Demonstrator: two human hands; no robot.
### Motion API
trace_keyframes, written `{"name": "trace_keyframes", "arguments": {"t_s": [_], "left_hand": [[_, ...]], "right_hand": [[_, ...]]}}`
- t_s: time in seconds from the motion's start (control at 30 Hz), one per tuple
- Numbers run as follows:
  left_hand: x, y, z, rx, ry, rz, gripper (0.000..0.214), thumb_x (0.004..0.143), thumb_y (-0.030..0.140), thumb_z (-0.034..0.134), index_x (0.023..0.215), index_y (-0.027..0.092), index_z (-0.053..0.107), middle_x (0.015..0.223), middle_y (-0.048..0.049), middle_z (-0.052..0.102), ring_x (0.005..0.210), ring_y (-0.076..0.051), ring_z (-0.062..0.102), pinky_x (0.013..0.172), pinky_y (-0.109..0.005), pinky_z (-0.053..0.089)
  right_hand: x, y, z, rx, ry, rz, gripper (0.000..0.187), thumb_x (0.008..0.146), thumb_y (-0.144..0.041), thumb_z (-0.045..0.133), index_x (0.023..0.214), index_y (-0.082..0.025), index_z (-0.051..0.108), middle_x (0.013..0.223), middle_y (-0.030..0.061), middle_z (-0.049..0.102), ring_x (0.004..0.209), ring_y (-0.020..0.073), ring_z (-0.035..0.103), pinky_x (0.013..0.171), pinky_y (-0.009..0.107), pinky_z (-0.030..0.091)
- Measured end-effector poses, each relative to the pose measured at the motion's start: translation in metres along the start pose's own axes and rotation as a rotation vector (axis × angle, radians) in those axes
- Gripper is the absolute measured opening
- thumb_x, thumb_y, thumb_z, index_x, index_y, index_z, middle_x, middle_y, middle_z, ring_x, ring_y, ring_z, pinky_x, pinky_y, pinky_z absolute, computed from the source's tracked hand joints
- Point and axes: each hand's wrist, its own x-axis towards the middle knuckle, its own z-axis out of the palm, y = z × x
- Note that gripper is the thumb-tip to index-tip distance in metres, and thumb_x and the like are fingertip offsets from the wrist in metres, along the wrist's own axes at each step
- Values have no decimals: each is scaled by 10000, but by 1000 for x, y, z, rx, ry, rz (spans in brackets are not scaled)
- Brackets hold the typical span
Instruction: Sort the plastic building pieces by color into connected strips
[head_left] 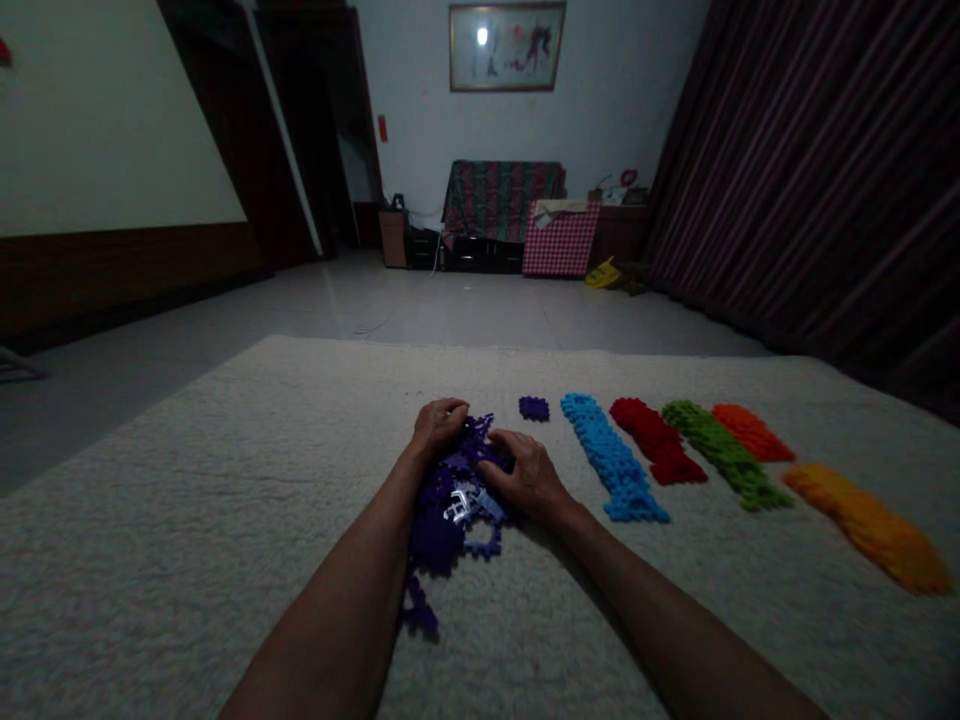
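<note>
A heap of purple plastic pieces with toothed edges (439, 530) lies on the pale fleecy cover in front of me, some flat and some ring-shaped. My left hand (441, 425) is at the heap's upper left, its fingers curled and closed against purple pieces at the top. On the heap's right side, my right hand (529, 475) has bent fingers, with purple pieces between thumb and fingers. Exactly which pieces each hand grips is partly hidden. One loose purple piece (421, 608) sticks out at the bottom. A small flat purple stack (534, 408) lies apart, beyond my right hand.
To the right lie rows of similar pieces: blue (611, 460), red (656, 440), green (724, 452), orange-red (752, 432) and yellow-orange (870, 525). The pale cover (225, 520) ends before a tiled floor (465, 305). A dark curtain (810, 180) hangs at right.
</note>
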Motion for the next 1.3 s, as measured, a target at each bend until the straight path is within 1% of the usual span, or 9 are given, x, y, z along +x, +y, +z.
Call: {"name": "trace_keyframes", "arguments": {"t_s": [0.17, 0.3, 0.4, 0.53, 0.77, 0.9, 1.0, 1.13, 1.3], "left_hand": [[0, -5, -4, -135, 9, -32, 339, 866, 330, 491, 1027, 191, 755, 1059, -42, 753, 1040, -187, 665, 939, -272, 483], [-2, -6, -10, -167, -67, -40, 355, 834, 311, 515, 1062, 167, 745, 1056, -51, 753, 1008, -198, 678, 912, -276, 502], [-4, -7, -11, -140, -130, -32, 369, 813, 309, 540, 1094, 169, 735, 1048, -57, 755, 991, -211, 683, 892, -287, 515], [-6, -6, -13, -88, -142, 8, 381, 810, 306, 545, 1112, 167, 729, 1091, -74, 743, 1023, -219, 673, 901, -287, 509], [-11, 5, -30, 34, -212, 45, 378, 824, 245, 508, 1126, 182, 727, 1153, -60, 724, 1064, -195, 657, 944, -257, 482], [-11, 1, -31, 53, -214, 79, 385, 825, 254, 509, 1136, 183, 724, 1175, -67, 715, 1063, -193, 658, 938, -250, 483], [-9, -3, -28, 24, -205, 68, 380, 826, 249, 507, 1129, 182, 726, 1172, -66, 716, 1070, -199, 656, 948, -269, 485], [-8, -4, -26, -2, -214, 46, 394, 816, 223, 511, 1149, 188, 719, 1183, -59, 712, 1085, -190, 649, 955, -260, 482], [-13, -3, -26, -22, -207, 38, 393, 799, 194, 499, 1113, 198, 736, 1140, -53, 728, 1064, -193, 659, 962, -282, 484]], "right_hand": [[-3, 0, -1, 22, -12, -19, 368, 754, -292, 685, 1104, -190, 630, 1037, 91, 708, 978, 247, 647, 920, 414, 481], [-4, -2, -4, 67, -11, -20, 378, 749, -286, 690, 1110, -197, 625, 1048, 89, 704, 980, 242, 650, 915, 410, 493], [-6, -4, -6, 129, -14, -32, 382, 751, -279, 688, 1117, -198, 617, 1065, 88, 694, 998, 233, 648, 921, 405, 497], [-10, -6, -7, 199, -11, -45, 388, 759, -269, 679, 1135, -208, 601, 1085, 80, 680, 1002, 218, 645, 916, 393, 508], [-13, -8, -8, 254, 22, -22, 394, 769, -283, 667, 1147, -205, 588, 1105, 82, 665, 991, 210, 649, 889, 380, 525], [-12, -10, -10, 253, 23, -39, 393, 758, -263, 665, 1140, -203, 594, 1090, 81, 664, 984, 210, 646, 890, 387, 522], [-11, -10, -10, 249, 20, -44, 391, 752, -257, 665, 1135, -217, 603, 1089, 71, 666, 986, 208, 642, 893, 389, 520], [-11, -8, -9, 277, 51, -2, 398, 749, -288, 676, 1136, -215, 613, 1106, 79, 673, 986, 210, 645, 887, 387, 522], [-7, 1, -4, 402, 144, 172, 414, 734, -371, 683, 1110, -211, 611, 1050, 81, 703, 922, 213, 668, 862, 401, 534]]}}
